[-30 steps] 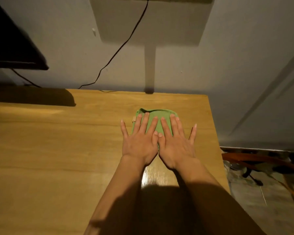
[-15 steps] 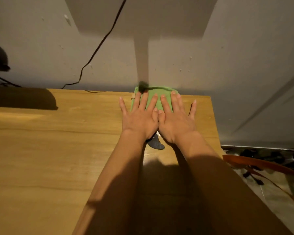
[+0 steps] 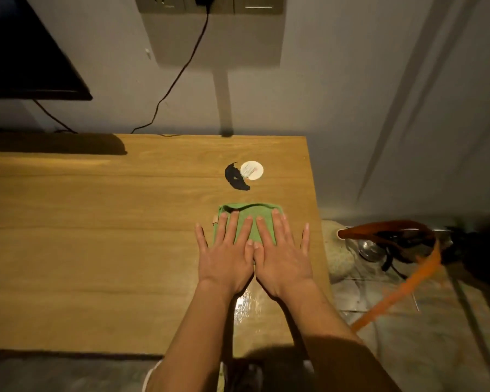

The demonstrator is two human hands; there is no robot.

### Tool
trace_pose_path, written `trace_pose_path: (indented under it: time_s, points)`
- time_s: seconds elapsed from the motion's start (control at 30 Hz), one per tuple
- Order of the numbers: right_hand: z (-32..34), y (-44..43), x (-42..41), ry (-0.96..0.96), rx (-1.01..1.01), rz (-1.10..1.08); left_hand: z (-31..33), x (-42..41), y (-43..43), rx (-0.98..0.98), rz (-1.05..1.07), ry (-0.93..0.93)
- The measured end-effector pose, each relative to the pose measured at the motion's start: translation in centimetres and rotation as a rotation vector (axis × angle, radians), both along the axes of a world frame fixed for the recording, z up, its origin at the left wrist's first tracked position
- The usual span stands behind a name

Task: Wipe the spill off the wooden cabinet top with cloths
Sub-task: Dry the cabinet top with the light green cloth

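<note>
Seen from above, 2 hands press flat, fingers spread, on a green cloth [image 3: 249,224] near the right end of a wooden cabinet top [image 3: 96,250]. Left hand [image 3: 224,258] and right hand [image 3: 283,258] touch at the thumbs, gripping nothing. Wet sheen [image 3: 245,304] glistens just behind them, so wiping looks unfinished. Beyond the cloth lie a black smear [image 3: 235,181] and a white round lid [image 3: 251,170].

Home room: wall-mounted screen [image 3: 26,52], wooden cabinet top [image 3: 96,250]
</note>
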State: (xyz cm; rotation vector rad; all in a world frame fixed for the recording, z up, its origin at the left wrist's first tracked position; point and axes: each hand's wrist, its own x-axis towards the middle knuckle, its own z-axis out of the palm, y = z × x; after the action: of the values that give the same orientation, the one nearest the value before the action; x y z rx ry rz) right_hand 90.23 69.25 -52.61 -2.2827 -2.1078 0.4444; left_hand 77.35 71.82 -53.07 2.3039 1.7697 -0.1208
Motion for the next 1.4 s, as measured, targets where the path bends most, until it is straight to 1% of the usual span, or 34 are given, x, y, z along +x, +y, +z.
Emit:
trace_pose_path:
  time_s: [0.13,0.23,0.33,0.47,0.57,0.7,0.8,0.9,1.1,1.23,1.4]
  points:
    - [0.8,-10.5,0.0,-0.01,-0.061,-0.016,0.8,0.2,-10.5,-0.054,-0.014,0.031]
    - [1.0,-16.1,0.5,-0.023,-0.101,-0.039,1.1,0.5,-15.8,-0.079,-0.048,0.052]
    - [1.1,-18.5,1.2,-0.033,-0.124,-0.046,1.6,1.2,-18.2,-0.083,-0.063,0.092]
    - [0.3,-18.1,1.6,-0.051,-0.124,-0.055,1.4,1.9,-18.2,-0.081,-0.043,0.098]
    - [-0.2,-15.7,2.4,-0.061,-0.106,-0.057,0.9,2.5,-15.7,-0.067,-0.056,0.059]
    - [-0.3,-9.2,4.6,-0.041,-0.075,-0.096,0.5,4.9,-8.9,-0.019,-0.053,-0.017]
    - [-0.6,-2.7,6.6,-0.034,-0.06,-0.109,-0.4,6.9,-2.2,0.028,-0.069,-0.01]
    - [-1.0,4.7,8.8,-0.069,-0.025,-0.101,-1.1,9.0,5.3,0.063,-0.063,-0.015]
    - [-1.7,19.4,12.9,-0.088,-0.019,-0.04,-2.0,12.9,19.7,0.07,-0.047,-0.035]
    - [-2.1,23.8,14.0,-0.071,0.016,-0.009,-2.2,13.7,23.9,0.092,-0.028,-0.023]
    - [-2.0,23.3,13.9,-0.073,0.023,-0.006,-1.9,13.6,23.7,0.092,-0.057,-0.009]
